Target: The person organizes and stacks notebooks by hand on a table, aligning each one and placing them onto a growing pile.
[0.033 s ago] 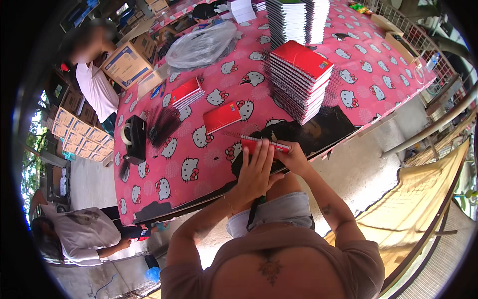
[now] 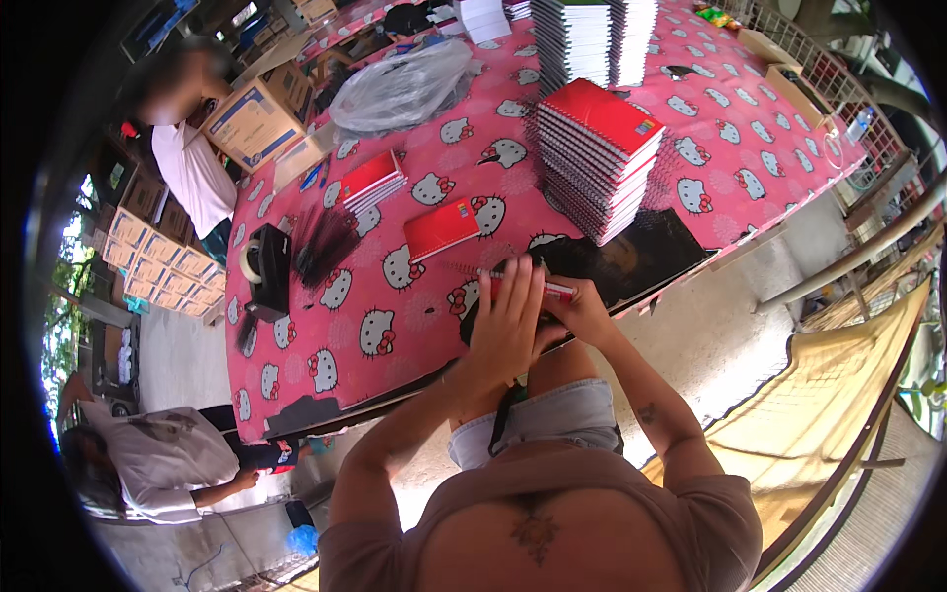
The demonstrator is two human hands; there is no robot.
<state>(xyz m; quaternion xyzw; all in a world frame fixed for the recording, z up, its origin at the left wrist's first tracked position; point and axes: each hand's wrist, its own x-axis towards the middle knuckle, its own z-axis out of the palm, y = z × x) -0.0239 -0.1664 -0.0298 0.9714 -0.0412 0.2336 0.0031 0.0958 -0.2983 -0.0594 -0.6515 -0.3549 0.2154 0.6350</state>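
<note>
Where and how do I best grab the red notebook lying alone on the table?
Probably pinch its long near edge, coming from the near side: the red notebook lies flat on the pink tablecloth, that edge uncovered.

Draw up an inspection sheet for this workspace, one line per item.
Surface: pink cat-print tablecloth; dark patch along its near edge.
Work items: held red spiral notebook; tall notebook stack, loose red notebook and small notebook pile beyond.
Clutter: clear plastic bag, black tape dispenser, dark wiry bundle.
Hands: left hand lies across the held notebook, fingers straight, grip unclear; right hand grips its right end.
Cables: pale cord-like loop at the cloth's far right.
Surroundings: person beside a carton; second person lower left; stacked cartons at left.
</note>
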